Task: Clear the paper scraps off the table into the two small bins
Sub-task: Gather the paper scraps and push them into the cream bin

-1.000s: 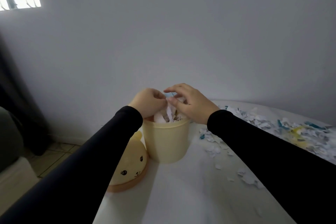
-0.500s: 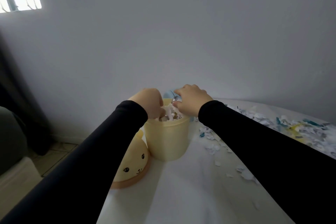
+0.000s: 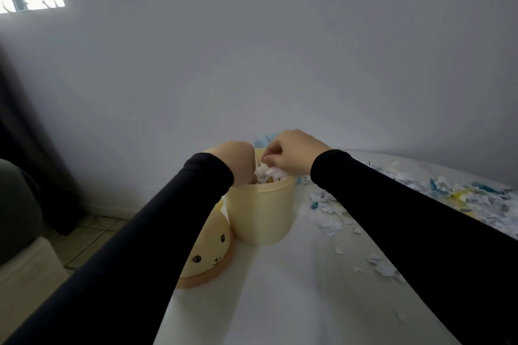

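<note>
A yellow bin (image 3: 260, 213) stands on the white table (image 3: 280, 302), near its left edge. It is full to the top with white paper (image 3: 267, 173). Both hands are at the bin's mouth, close together. The left hand (image 3: 236, 162) dips into the left side of the bin with its fingers curled down among the paper, but the fingers are hidden, so it is hard to tell if they hold any. The right hand (image 3: 291, 152) is over the far right side of the rim, with its fingers bent down onto the paper; whether they pinch it cannot be told. Both arms wear black sleeves (image 3: 406, 218). A bit of a blue thing (image 3: 262, 140) peeks out behind the hands. A yellow lid (image 3: 207, 255) with a little face lies on the table just left of the bin. More scraps (image 3: 330, 216) are spread on the table to the right, with a big pile (image 3: 462, 199) at the far right.
</note>
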